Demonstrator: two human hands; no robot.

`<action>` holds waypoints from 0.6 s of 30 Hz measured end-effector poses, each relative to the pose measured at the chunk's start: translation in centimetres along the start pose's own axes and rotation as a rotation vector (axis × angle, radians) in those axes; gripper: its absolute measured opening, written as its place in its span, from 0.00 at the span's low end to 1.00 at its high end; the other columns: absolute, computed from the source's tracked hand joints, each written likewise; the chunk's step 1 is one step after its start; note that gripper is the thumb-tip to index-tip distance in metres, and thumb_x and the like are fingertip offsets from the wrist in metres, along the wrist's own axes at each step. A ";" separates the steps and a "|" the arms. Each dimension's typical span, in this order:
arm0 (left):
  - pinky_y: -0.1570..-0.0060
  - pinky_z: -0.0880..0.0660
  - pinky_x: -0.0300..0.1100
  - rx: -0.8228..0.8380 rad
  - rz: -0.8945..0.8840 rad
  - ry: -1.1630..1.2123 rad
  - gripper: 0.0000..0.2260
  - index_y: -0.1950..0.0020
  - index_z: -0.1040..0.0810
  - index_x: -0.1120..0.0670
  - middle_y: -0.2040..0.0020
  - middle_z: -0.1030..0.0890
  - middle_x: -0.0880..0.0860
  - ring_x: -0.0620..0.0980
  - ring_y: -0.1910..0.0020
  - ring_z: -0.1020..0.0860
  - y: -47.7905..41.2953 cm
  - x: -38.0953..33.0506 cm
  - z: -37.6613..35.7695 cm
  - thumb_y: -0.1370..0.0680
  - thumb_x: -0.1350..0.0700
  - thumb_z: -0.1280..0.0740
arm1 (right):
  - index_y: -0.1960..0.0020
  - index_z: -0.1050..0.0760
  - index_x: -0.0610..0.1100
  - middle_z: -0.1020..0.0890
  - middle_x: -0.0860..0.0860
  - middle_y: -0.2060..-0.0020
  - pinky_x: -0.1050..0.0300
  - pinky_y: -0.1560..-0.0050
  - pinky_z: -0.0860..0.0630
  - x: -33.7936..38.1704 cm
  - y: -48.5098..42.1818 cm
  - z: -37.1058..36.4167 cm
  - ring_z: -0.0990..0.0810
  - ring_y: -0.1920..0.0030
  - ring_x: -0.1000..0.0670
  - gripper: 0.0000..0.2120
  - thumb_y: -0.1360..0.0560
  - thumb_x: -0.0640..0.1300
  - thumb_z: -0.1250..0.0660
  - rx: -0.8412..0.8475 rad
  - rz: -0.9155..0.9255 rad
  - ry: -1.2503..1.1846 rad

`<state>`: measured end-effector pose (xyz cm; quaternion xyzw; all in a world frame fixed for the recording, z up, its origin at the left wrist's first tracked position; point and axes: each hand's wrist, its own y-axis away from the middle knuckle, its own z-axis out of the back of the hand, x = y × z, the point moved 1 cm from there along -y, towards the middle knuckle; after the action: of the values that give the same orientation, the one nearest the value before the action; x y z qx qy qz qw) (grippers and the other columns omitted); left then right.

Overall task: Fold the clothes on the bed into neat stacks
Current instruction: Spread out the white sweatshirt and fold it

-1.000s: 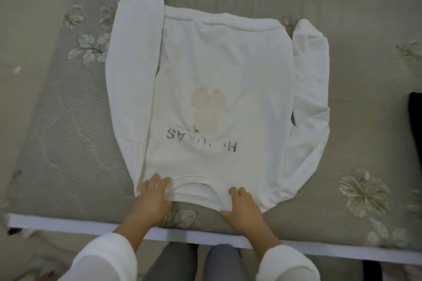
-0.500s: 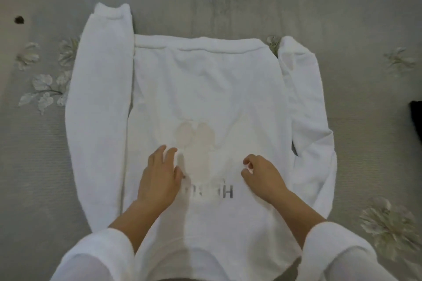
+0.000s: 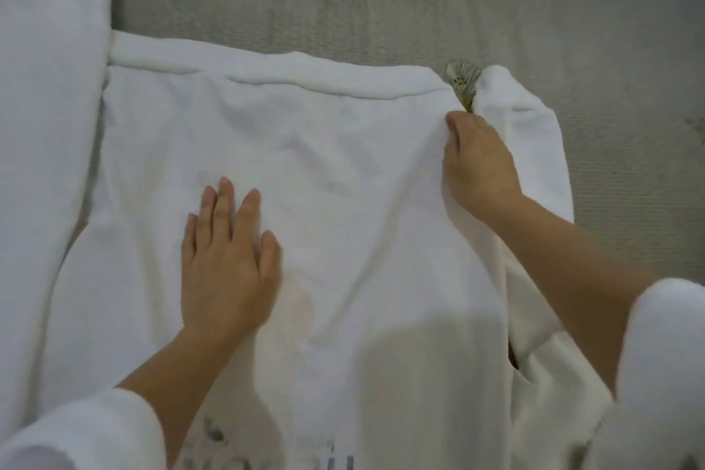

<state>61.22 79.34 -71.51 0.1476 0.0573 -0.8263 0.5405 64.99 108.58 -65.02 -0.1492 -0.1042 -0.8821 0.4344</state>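
Observation:
A white sweatshirt (image 3: pixel 343 172) lies flat on the bed, its hem at the far side and a faint print showing through the cloth. My left hand (image 3: pixel 225 259) presses flat on the middle of its body, fingers straight. Near the far right corner of the body my right hand (image 3: pixel 477 168) has its fingers curled into the cloth, beside the right sleeve (image 3: pixel 534 133). The left sleeve (image 3: pixel 45 107) lies straight along the left side. My white cuffs cover the near corners.
The grey bedspread (image 3: pixel 381 0) with pale flower patterns stretches beyond the hem and to the right of the sweatshirt. One flower motif (image 3: pixel 463 82) shows between the hem corner and the right sleeve.
Both hands have slid away from me, from the neckline up the sweatshirt's body. My right hand went on to the far right corner and curled into the cloth. The view has moved in closer.

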 end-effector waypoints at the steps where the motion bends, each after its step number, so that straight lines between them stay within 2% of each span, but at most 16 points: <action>1: 0.27 0.56 0.45 -0.007 0.009 -0.001 0.26 0.24 0.40 0.50 0.22 0.43 0.55 0.51 0.23 0.49 -0.1 -0.1 0.0 0.22 0.47 0.49 | 0.34 0.32 0.40 0.25 0.43 0.38 0.51 0.41 0.34 -0.1 -1.3 -0.2 0.28 0.38 0.41 0.16 0.19 0.39 0.50 0.003 -0.005 -0.001; 3: 0.27 0.56 0.45 -0.005 0.028 -0.006 0.26 0.24 0.40 0.50 0.22 0.43 0.55 0.51 0.23 0.49 -0.1 -0.4 0.2 0.22 0.46 0.49 | 0.34 0.33 0.40 0.24 0.42 0.39 0.54 0.45 0.34 0.0 -3.4 -0.4 0.27 0.39 0.42 0.16 0.17 0.42 0.51 -0.020 -0.115 -0.106; 5: 0.27 0.54 0.46 -0.007 0.048 -0.008 0.26 0.24 0.39 0.50 0.22 0.43 0.55 0.51 0.23 0.49 -0.1 -0.6 0.4 0.23 0.46 0.49 | 0.38 0.29 0.37 0.23 0.41 0.42 0.55 0.47 0.35 0.3 -5.3 -0.5 0.26 0.41 0.42 0.16 0.17 0.42 0.51 -0.065 -0.292 -0.218; 7: 0.27 0.53 0.47 0.004 0.057 -0.007 0.27 0.25 0.38 0.50 0.22 0.43 0.55 0.51 0.23 0.49 -0.2 -0.8 0.6 0.24 0.46 0.48 | 0.49 0.25 0.38 0.22 0.42 0.52 0.55 0.51 0.34 0.5 -6.7 -0.5 0.25 0.49 0.43 0.13 0.20 0.41 0.47 -0.063 -0.430 -0.324; 9: 0.27 0.55 0.47 0.017 0.059 -0.008 0.27 0.25 0.38 0.51 0.22 0.43 0.55 0.51 0.23 0.49 -0.3 -0.9 0.8 0.24 0.46 0.49 | 0.61 0.29 0.44 0.26 0.49 0.65 0.58 0.59 0.34 0.9 -7.4 -0.6 0.29 0.59 0.47 0.07 0.25 0.41 0.39 0.009 -0.501 -0.537; 11: 0.27 0.58 0.44 0.029 0.069 -0.013 0.27 0.24 0.39 0.50 0.22 0.44 0.54 0.50 0.23 0.51 -0.4 -1.1 1.0 0.23 0.46 0.50 | 0.59 0.26 0.44 0.27 0.52 0.68 0.64 0.66 0.32 1.9 -6.7 -0.3 0.28 0.65 0.51 0.02 0.29 0.41 0.33 0.154 -0.496 -0.662; 12: 0.27 0.60 0.42 0.035 0.074 -0.014 0.27 0.24 0.39 0.50 0.22 0.45 0.54 0.49 0.23 0.52 -0.4 -1.1 1.0 0.23 0.46 0.50 | 0.55 0.23 0.41 0.24 0.52 0.67 0.66 0.69 0.30 2.2 -6.4 -0.4 0.25 0.66 0.52 0.05 0.31 0.40 0.31 0.231 -0.467 -0.660; 13: 0.28 0.61 0.41 0.038 0.077 -0.015 0.27 0.24 0.39 0.50 0.22 0.45 0.53 0.49 0.23 0.52 -0.4 -1.2 1.0 0.23 0.46 0.50 | 0.52 0.20 0.40 0.21 0.50 0.65 0.66 0.68 0.27 2.2 -6.1 -0.5 0.22 0.64 0.52 0.10 0.33 0.41 0.29 0.311 -0.426 -0.613; 15: 0.28 0.62 0.40 0.039 0.082 -0.013 0.27 0.24 0.39 0.50 0.22 0.45 0.53 0.49 0.23 0.52 -0.4 -1.2 1.2 0.23 0.46 0.51 | 0.53 0.19 0.41 0.17 0.48 0.60 0.57 0.57 0.24 2.3 -5.6 -0.9 0.20 0.57 0.48 0.11 0.34 0.43 0.28 0.365 -0.328 -0.467; 16: 0.28 0.62 0.40 0.039 0.084 -0.010 0.27 0.25 0.39 0.50 0.22 0.45 0.54 0.49 0.23 0.52 -0.4 -1.2 1.2 0.23 0.46 0.50 | 0.55 0.21 0.41 0.19 0.48 0.61 0.55 0.57 0.27 2.1 -5.7 -0.9 0.22 0.57 0.48 0.08 0.33 0.42 0.29 0.287 -0.262 -0.426; 18: 0.28 0.61 0.41 0.031 0.086 -0.007 0.27 0.25 0.38 0.50 0.22 0.44 0.54 0.50 0.23 0.51 -0.5 -1.3 1.2 0.23 0.46 0.50 | 0.56 0.29 0.44 0.27 0.55 0.66 0.58 0.61 0.37 1.2 -6.4 0.0 0.30 0.61 0.53 0.05 0.29 0.41 0.33 -0.040 -0.150 -0.368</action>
<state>61.05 80.32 -70.02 0.1553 0.0361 -0.8038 0.5732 59.17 111.56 -64.89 -0.3085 -0.1749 -0.8718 0.3379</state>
